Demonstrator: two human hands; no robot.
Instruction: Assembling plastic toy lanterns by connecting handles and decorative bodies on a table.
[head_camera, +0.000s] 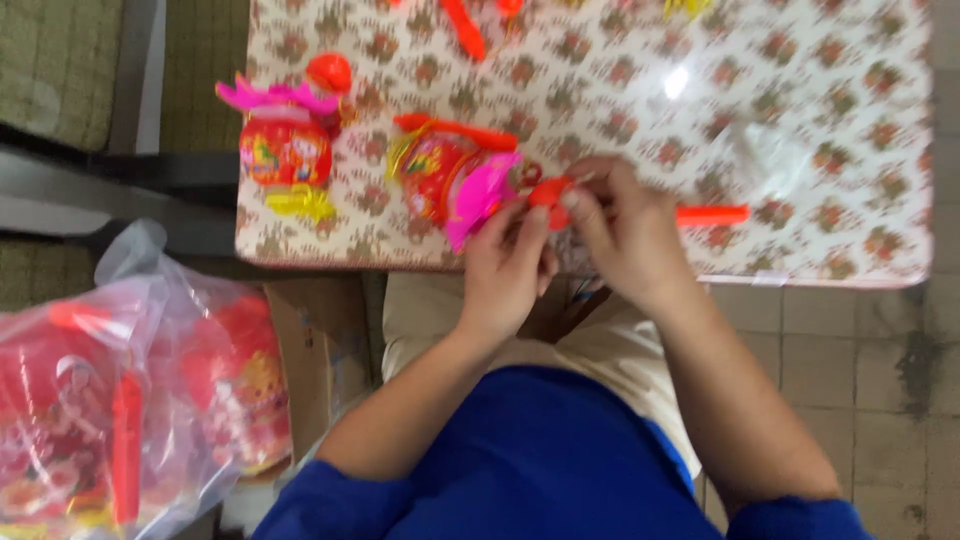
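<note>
We see a small red plastic piece (550, 192) pinched between both hands just above the near edge of the counter (830, 110), which is covered in a floral patterned cloth. The left hand (508, 265) rises from below with its fingers curled upward, thumb and forefinger closed on the left side of the red piece. The right hand (625, 235) comes in from the right, its back turned toward us, fingertips bent down and gripping the same piece from above and to the right. The two hands touch each other around it.

Just left of the left hand, touching the red piece or very near it, lies a red paper lantern (440, 175) on its side, with a pink fan-like fringe (478, 198) at the end nearest the hands and an orange-red handle (455, 130) along its top. An orange-red stick (712, 213) lies on the counter to the right of the right hand, partly hidden behind it.

Both forearms are bare and slant up from blue sleeves (330, 500), elbows spread apart, wrists converging.

Farther left on the counter stands a second lantern (285, 150), finished with pink fringe and a yellow tassel. A clear plastic bag (130, 400) of more red lanterns sits on the floor at left.
</note>
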